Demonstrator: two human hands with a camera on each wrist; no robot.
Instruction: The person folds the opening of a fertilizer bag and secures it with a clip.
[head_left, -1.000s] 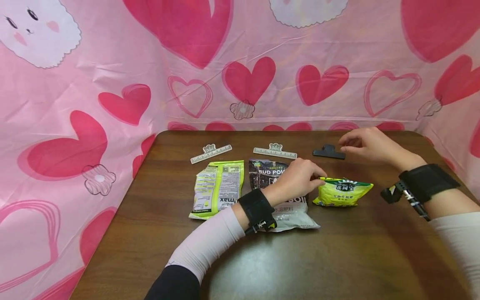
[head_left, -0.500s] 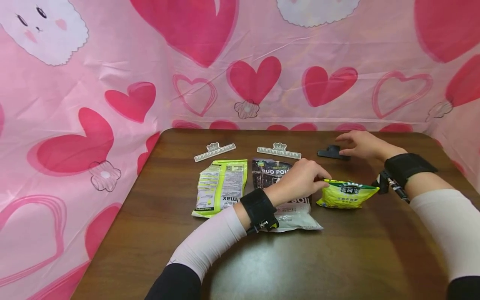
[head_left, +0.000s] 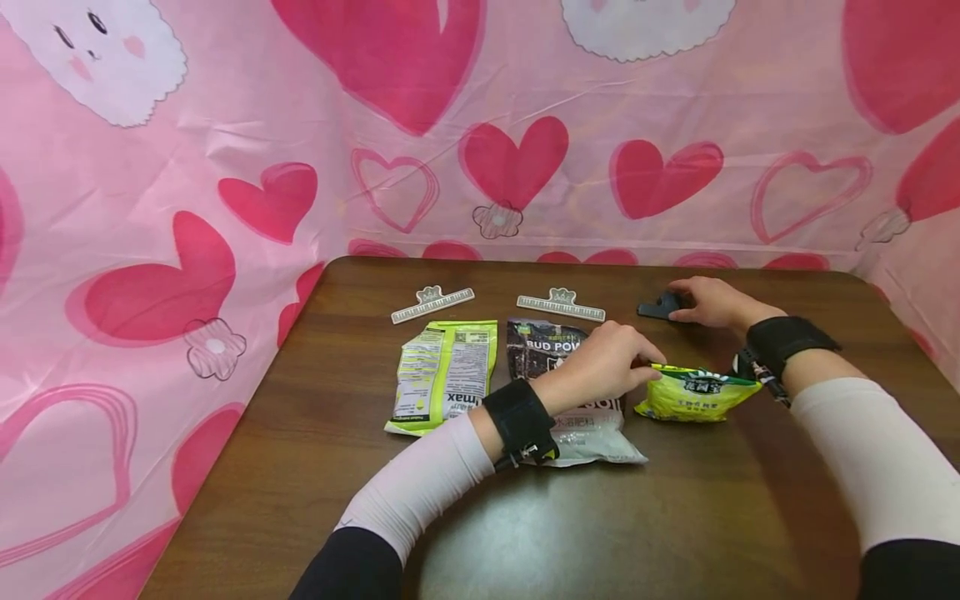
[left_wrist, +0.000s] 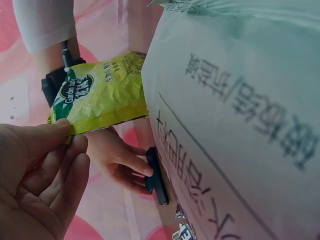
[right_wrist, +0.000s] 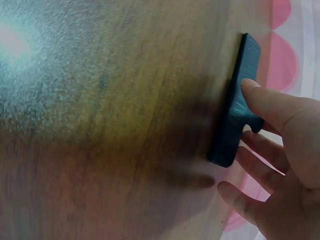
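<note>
The bench (head_left: 720,508) spread under the left hand (head_left: 606,360), with the black-and-white bag (head_left: 588,443) between. That hand's thumb and fingers pinched the yellow packet (head_left: 693,398), just right of it; the half-curled right hand (head_left: 712,302) pinched the black clip (right_wrist: 232,122).

Right hand (right_wrist: 297,155) pinching a black, long-barred clip with a protruding handle (right_wrist: 229,132).
Thumb rests on the clip's face; three fingers spread beside it. Glossy brown wood-grain counter (right_wrist: 100,150) beneath; pink-and-white patterned cloth (right_wrist: 283,62) beyond.
</note>
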